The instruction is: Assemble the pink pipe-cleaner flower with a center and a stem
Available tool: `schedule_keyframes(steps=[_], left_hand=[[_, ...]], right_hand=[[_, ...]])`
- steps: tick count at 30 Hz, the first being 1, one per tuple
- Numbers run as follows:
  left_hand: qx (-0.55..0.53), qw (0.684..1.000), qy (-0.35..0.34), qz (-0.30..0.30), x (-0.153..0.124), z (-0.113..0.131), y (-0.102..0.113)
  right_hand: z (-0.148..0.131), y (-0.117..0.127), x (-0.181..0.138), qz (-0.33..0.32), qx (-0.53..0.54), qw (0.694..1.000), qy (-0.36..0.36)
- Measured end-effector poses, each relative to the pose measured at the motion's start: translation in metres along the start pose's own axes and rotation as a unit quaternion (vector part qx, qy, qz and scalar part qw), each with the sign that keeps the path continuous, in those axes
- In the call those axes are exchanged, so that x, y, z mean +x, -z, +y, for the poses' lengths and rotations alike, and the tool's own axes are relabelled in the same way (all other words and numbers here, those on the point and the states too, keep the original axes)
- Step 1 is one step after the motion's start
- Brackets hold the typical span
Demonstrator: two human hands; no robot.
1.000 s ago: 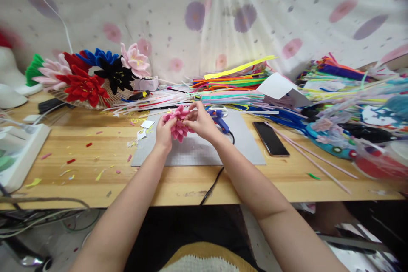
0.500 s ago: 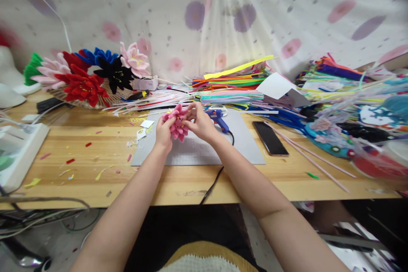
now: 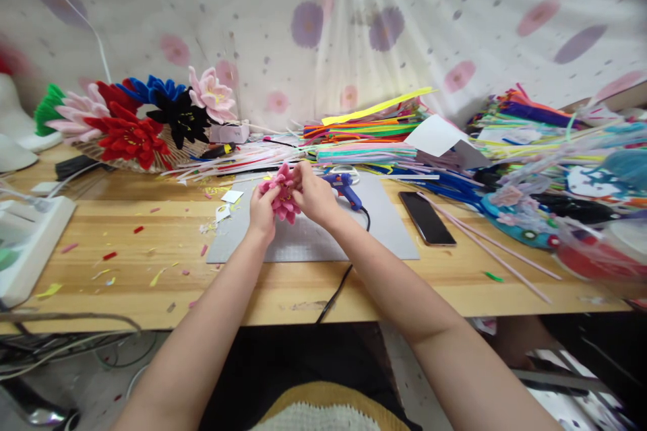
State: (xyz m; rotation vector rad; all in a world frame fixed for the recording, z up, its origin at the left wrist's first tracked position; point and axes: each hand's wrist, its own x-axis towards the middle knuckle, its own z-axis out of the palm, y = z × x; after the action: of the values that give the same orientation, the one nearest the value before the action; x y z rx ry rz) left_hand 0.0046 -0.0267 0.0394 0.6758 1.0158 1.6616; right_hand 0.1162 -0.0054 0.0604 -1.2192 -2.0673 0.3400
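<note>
Left hand (image 3: 261, 217) clamps the pink flower (image 3: 285, 205) by its left petals, apparently steadying it above the mat (image 3: 389, 236), while right hand (image 3: 316, 198) closes on its right edge, seemingly for finer work, and the glue gun (image 3: 344, 188) lies just beyond, presumably kept within reach.

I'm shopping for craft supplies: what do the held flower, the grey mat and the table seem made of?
Held flower: probably chenille stems, matte; the petals look fuzzy.
Mat: perhaps plastic, dull; a flat, straight-edged sheet.
Table: wood or wood-look laminate, smooth; grainy bands show, but the surface alone can't settle which.
</note>
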Motion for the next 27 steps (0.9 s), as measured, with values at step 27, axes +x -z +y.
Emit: schedule_keyframes(steps=[27], left_hand=[[0.115, 0.991, -0.060, 0.042, 0.009, 0.007, 0.005]], right_hand=[[0.017, 0.025, -0.004, 0.113, 0.281, 0.953, -0.023]])
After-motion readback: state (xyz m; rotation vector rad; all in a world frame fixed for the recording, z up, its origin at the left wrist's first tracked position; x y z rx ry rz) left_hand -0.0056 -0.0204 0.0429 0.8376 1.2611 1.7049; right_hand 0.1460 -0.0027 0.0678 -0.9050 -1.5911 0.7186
